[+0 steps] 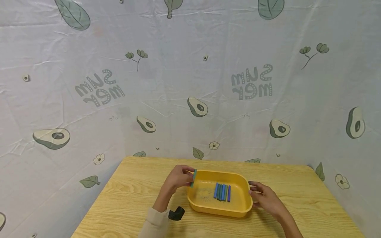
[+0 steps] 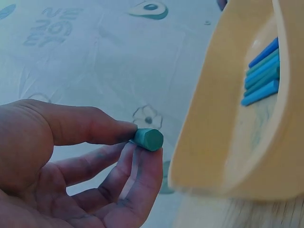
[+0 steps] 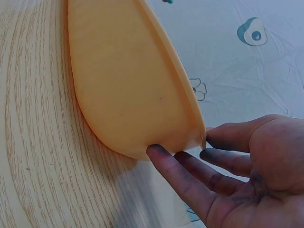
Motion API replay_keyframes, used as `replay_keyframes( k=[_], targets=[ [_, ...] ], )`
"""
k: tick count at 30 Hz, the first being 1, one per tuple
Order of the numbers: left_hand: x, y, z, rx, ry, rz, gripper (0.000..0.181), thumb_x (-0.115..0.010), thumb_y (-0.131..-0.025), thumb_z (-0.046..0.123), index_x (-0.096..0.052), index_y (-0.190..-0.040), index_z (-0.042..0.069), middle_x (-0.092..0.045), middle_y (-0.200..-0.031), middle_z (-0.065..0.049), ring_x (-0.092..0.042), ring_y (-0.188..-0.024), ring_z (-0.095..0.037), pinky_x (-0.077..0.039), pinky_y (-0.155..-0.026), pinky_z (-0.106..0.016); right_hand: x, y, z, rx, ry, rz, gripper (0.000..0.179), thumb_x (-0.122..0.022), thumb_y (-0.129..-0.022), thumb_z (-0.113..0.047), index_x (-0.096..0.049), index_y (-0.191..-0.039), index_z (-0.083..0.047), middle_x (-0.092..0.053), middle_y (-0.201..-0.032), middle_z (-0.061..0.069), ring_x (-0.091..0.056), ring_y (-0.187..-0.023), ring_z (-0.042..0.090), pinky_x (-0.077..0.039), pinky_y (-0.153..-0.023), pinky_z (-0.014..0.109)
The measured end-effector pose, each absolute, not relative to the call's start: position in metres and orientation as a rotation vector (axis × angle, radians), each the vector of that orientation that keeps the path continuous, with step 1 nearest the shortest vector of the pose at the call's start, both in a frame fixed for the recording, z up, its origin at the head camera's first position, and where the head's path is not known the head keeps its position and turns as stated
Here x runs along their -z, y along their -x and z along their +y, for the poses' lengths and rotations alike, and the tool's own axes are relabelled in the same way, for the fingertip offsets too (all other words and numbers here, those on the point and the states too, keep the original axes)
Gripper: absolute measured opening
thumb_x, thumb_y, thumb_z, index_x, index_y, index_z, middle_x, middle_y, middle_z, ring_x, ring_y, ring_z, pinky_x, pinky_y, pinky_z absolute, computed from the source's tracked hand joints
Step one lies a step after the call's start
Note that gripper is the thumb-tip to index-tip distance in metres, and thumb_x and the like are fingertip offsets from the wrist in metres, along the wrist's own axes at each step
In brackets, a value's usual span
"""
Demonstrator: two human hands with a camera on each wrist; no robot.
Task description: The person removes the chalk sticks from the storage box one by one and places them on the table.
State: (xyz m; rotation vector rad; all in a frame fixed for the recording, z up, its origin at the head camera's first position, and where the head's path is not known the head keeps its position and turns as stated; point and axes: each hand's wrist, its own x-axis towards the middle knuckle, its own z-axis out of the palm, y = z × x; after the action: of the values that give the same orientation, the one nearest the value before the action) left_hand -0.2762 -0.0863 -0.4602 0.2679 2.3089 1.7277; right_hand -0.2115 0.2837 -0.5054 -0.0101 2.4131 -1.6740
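My left hand (image 1: 178,177) pinches a teal chalk stick (image 2: 151,139) between thumb and fingertips. It holds the stick over the left end of a yellow tray (image 1: 218,210), its round end facing the camera in the left wrist view. Several blue, teal and violet chalk sticks (image 1: 223,192) lie side by side inside, right of the tray's middle. At the tray's right end my right hand (image 3: 237,175) grips the rim with thumb and fingers, other fingertips resting against the outer wall. Dark dust smudges the fingers of both hands.
The tray stands on a light wooden table (image 1: 125,201). Behind the table hangs a pale cloth (image 1: 178,82) printed with avocados and leaves. A black strap-like piece (image 1: 177,213) sits at the left wrist. Chalk dust marks the tray's floor on the left.
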Motion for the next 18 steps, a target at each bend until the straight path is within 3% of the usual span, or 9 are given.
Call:
replay_keyframes(
  k=[18],
  targets=[
    [0.482, 0.273, -0.144, -1.78, -0.101, 2.369, 0.04, -0.072, -0.092, -0.005, -0.069, -0.132, -0.01, -0.071, -0.117, -0.024, -0.074, -0.086, -0.019, -0.068, -0.079, -0.04, 0.505, 0.21, 0.285, 1.688, 0.018, 2.392, 0.059, -0.054, -0.113, -0.013, -0.031, -0.162, 0.011, -0.05, -0.152, 0.039, -0.068, -0.127, 0.044, -0.066, -0.089, 0.047]
  ],
)
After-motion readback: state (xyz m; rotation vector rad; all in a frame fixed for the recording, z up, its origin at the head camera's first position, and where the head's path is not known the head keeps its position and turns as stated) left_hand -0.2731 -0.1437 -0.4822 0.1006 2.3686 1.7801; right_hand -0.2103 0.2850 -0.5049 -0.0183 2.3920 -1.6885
